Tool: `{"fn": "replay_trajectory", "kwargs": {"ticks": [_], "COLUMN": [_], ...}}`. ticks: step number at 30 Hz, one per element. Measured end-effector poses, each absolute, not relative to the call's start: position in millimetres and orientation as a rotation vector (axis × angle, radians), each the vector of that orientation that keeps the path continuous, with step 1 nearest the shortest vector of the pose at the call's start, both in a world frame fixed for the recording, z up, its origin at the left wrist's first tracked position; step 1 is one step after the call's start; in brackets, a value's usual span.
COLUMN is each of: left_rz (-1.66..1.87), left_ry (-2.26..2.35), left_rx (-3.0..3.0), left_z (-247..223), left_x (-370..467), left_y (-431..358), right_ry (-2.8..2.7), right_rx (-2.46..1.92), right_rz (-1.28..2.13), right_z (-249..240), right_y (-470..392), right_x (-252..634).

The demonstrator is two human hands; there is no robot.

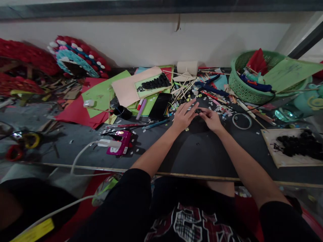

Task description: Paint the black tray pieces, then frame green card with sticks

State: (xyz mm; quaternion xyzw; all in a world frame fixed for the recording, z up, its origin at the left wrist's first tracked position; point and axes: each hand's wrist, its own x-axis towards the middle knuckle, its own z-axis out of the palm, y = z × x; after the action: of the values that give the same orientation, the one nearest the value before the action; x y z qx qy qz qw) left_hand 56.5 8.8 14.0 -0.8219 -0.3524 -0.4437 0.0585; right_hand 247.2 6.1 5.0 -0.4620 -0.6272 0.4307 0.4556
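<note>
Pinching a black piece [199, 111], the right hand [212, 120] apparently steadies it for the left hand [185, 115], whose fingers spread loosely, grip unclear; the piece is well in from the tabletop [199, 154]'s front edge

**Hands Converge Out Front!**

Here come both views of me: left forearm [156, 150] and right forearm [243, 159] slanting inward! My left hand [184, 115] shows its back, fingers fanned; my right hand [212, 120] curls, thumb and forefinger pinching. Fingertips sit close; whether they touch, I can't tell.
</note>
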Motion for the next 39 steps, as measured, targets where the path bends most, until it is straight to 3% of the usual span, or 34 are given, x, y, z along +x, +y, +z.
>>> {"fn": "replay_trajectory", "kwargs": {"ticks": [39], "left_rz": [-1.305], "left_ry": [-0.972], "left_rx": [-2.381], "left_z": [15.3], "left_x": [67.3], "left_y": [13.5], "right_ry": [-1.494], "right_rx": [-1.084], "right_rz": [1.199], "right_z": [4.8], "right_y": [20.4], "right_x": [257.4]}}
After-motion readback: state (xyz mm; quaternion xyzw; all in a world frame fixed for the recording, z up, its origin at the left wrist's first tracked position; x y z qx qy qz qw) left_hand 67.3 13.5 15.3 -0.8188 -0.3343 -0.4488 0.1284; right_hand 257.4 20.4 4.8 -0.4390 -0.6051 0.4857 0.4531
